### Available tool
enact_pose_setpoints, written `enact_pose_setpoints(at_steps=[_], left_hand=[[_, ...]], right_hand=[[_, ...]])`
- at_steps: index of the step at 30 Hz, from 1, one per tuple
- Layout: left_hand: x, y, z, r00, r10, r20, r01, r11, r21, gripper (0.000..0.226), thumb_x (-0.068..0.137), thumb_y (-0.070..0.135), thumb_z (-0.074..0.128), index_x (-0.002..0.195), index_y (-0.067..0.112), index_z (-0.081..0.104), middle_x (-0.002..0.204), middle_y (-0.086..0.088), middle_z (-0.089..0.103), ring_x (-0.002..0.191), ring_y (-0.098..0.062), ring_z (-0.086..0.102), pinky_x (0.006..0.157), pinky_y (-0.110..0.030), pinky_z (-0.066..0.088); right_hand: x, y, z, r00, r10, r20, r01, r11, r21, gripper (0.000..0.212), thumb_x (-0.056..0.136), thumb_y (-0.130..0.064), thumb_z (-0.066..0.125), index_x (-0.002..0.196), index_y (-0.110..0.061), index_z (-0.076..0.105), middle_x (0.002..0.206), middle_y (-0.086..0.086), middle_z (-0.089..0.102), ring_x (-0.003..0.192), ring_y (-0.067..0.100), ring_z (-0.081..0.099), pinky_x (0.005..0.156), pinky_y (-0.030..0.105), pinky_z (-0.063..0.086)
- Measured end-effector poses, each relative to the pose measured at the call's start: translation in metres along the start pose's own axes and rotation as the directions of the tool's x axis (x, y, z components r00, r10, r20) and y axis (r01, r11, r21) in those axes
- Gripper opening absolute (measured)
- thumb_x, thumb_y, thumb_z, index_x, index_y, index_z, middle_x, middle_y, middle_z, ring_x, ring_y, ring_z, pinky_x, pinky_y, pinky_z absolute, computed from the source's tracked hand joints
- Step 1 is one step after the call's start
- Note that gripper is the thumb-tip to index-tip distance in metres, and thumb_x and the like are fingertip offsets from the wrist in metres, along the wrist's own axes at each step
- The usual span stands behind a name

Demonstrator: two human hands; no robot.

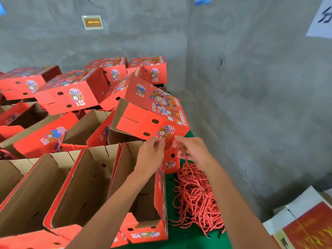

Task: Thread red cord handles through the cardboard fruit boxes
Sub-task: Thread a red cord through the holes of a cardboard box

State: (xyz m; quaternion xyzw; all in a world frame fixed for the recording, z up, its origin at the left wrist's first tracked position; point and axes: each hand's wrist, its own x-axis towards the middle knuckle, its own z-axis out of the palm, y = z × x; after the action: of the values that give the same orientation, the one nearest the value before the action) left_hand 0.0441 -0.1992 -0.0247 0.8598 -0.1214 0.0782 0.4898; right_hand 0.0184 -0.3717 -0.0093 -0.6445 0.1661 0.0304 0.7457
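A red printed fruit box [152, 112] lies tilted on top of the open boxes, its open bottom facing left. Just below its near lower edge, my left hand [152, 153] has curled fingers at the box's edge; what it holds is hidden. My right hand [192, 150] pinches a red cord [183, 155] that trails down to a heap of red cords [197, 196] on the green table cover [181, 238]. An open box [159, 191] stands under my left forearm.
Several open red boxes [75, 187] with brown insides stand in rows at the left. Closed red boxes [71, 90] are stacked behind them. A grey concrete wall [251, 87] runs along the right. A white carton [305, 225] sits at the lower right.
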Motion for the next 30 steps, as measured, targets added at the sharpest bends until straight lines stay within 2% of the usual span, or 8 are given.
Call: enact_pose_setpoints(at_steps=[4,7,13,17,22,25,27,30], left_hand=[[-0.023,0.027,0.018,0.945,-0.103,0.311,0.172,0.964,-0.205,0.043,0.101,0.055,0.046,0.1,0.019,0.07,0.09,-0.003,0.077,0.087,-0.016,0.073,0.089,-0.04,0.057],[-0.038,0.027,0.021,0.859,-0.131,0.495,0.352,0.853,-0.385,0.051,0.096,0.061,0.048,0.106,0.015,0.069,0.091,-0.004,0.079,0.086,-0.018,0.076,0.086,-0.033,0.058],[-0.062,0.005,0.006,0.867,-0.066,0.494,0.332,0.816,-0.473,0.037,0.105,0.036,0.048,0.094,0.017,0.078,0.068,-0.002,0.065,0.063,-0.018,0.063,0.083,-0.043,0.056],[-0.061,0.006,0.0,0.844,-0.115,0.524,0.403,0.781,-0.478,0.031,0.107,0.025,0.046,0.103,0.009,0.073,0.065,-0.001,0.058,0.051,-0.015,0.055,0.062,-0.032,0.056],[-0.056,0.017,0.01,0.824,-0.27,0.499,0.479,0.803,-0.356,0.027,0.107,0.014,0.043,0.107,0.004,0.069,0.061,0.0,0.057,0.046,-0.011,0.045,0.047,-0.025,0.042],[-0.059,0.019,0.01,0.794,-0.287,0.536,0.426,0.892,-0.154,0.026,0.106,0.013,0.043,0.102,0.003,0.066,0.072,-0.006,0.065,0.055,-0.013,0.055,0.053,-0.025,0.048],[-0.06,0.02,0.012,0.81,-0.205,0.55,0.262,0.965,-0.027,0.021,0.105,0.014,0.044,0.093,0.01,0.061,0.082,-0.006,0.062,0.073,-0.016,0.057,0.069,-0.03,0.049],[-0.058,0.034,0.01,0.914,0.002,0.405,0.062,0.987,-0.147,0.023,0.101,0.013,0.053,0.12,0.023,0.06,0.116,0.018,0.063,0.106,0.009,0.059,0.097,-0.013,0.044]], right_hand=[[-0.007,-0.022,0.027,0.998,0.054,-0.019,-0.047,0.959,0.278,0.009,0.091,-0.008,0.07,0.088,0.0,0.073,0.071,0.004,0.07,0.047,0.011,0.049,0.049,0.025,0.048],[-0.01,-0.037,0.036,0.998,0.067,-0.02,-0.047,0.855,0.517,0.016,0.099,-0.001,0.052,0.084,-0.004,0.058,0.068,0.003,0.054,0.044,0.008,0.037,0.041,0.02,0.033],[-0.007,-0.052,0.037,0.992,0.04,-0.121,0.05,0.751,0.658,0.02,0.101,0.006,0.033,0.096,-0.011,0.042,0.062,0.005,0.053,0.046,0.011,0.032,0.042,0.022,0.031],[-0.013,-0.051,0.033,0.986,0.033,-0.164,0.077,0.78,0.62,0.015,0.105,-0.006,0.043,0.092,-0.008,0.049,0.089,0.013,0.07,0.058,0.017,0.052,0.058,0.03,0.047],[-0.026,-0.051,0.03,0.992,-0.104,-0.073,0.127,0.826,0.55,0.023,0.107,-0.012,0.05,0.123,0.001,0.06,0.113,0.016,0.077,0.074,0.019,0.073,0.069,0.033,0.062],[-0.032,-0.067,0.024,0.97,-0.159,-0.182,0.235,0.798,0.554,0.02,0.11,-0.017,0.046,0.111,-0.006,0.063,0.08,0.004,0.075,0.055,0.013,0.062,0.054,0.027,0.056],[-0.034,-0.079,0.02,0.964,-0.138,-0.226,0.24,0.813,0.53,0.029,0.112,-0.023,0.039,0.101,-0.009,0.062,0.058,-0.004,0.053,0.042,0.009,0.038,0.041,0.021,0.037],[-0.041,-0.075,0.023,0.972,-0.12,-0.204,0.189,0.913,0.361,0.042,0.113,-0.031,0.036,0.087,-0.01,0.061,0.054,-0.004,0.043,0.044,0.011,0.032,0.044,0.024,0.03]])
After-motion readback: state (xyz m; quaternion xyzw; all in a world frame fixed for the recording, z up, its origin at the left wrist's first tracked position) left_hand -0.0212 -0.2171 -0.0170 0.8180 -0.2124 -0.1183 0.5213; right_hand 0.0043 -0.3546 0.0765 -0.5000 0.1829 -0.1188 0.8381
